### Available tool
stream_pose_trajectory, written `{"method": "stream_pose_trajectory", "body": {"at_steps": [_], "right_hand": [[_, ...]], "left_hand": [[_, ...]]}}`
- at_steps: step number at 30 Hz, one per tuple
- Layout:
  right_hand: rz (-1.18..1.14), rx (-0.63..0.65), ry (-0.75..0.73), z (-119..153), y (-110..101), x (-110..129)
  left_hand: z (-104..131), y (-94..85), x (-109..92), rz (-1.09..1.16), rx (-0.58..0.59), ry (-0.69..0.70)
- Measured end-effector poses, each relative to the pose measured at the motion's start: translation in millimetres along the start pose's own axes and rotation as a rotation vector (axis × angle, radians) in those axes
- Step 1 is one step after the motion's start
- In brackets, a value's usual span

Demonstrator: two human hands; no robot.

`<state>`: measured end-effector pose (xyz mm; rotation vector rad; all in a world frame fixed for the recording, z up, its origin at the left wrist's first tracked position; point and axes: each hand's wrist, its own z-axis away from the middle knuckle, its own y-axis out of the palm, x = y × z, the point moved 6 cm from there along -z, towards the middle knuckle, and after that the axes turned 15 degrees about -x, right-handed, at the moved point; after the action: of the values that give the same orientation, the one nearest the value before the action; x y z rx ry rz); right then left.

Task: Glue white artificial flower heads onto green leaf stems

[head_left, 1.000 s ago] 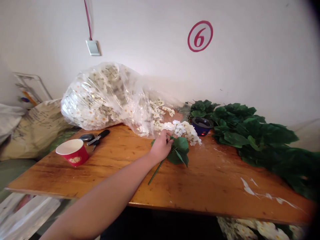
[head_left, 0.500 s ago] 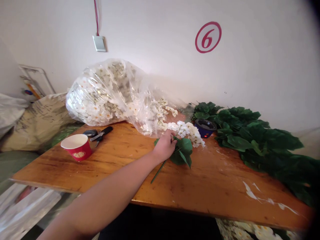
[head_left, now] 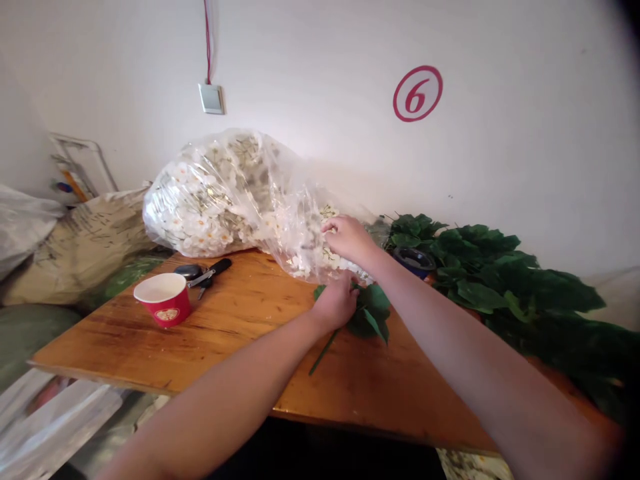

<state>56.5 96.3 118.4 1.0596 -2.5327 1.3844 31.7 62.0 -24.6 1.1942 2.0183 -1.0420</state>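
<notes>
- At the wooden table (head_left: 240,337), our left hand (head_left: 336,301) grips a leafy stem (head_left: 324,352) just above the wood, its lower end slanting toward the near edge.
- Beside it, our right hand (head_left: 350,240) hangs over white blossoms (head_left: 303,263) at the clear bag (head_left: 273,197); we cannot tell whether its curled fingers hold any.
- We judge the stem light and fairly stiff, its leaves (head_left: 375,313) soft and easily creased, best held by the bare stalk.

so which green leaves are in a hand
The green leafy sprig in the left hand, stem poking out below; the dark-green leaf heap lies farther right.
</notes>
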Motion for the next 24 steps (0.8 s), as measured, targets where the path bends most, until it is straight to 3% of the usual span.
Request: {"method": "stream_pose_trajectory", "body": {"at_steps": [2,4,7,11,17,21,24], "right_hand": [[0.238,0.153,0.059,-20,21,-22],[0.368,0.350,0.086,-23,42,-37],[0.381,0.459,0.078,-17,62,-44],[0.373,0.452,0.048,-10,69,-44],[0.408,0.402,0.044,-6,58,-52],[0.402,0.303,0.074,-12,49,-61],[0.321,0.300,0.011,-12,51,-62]], "left_hand": [[2,2.4,0,-0.063,0.028,0.044],[3,3.3,0,-0.100,0.038,0.067],[3,3.5,-1,-0.119,0.055,0.103],[2,1.7,-7,-0.142,0.094,0.152],[0,-5.8,-18,-0.269,0.099,0.232],[-3,-11.2,-22,-0.343,0.089,0.234],[-4,-14.0,-24,-0.373,0.069,0.231]]}}
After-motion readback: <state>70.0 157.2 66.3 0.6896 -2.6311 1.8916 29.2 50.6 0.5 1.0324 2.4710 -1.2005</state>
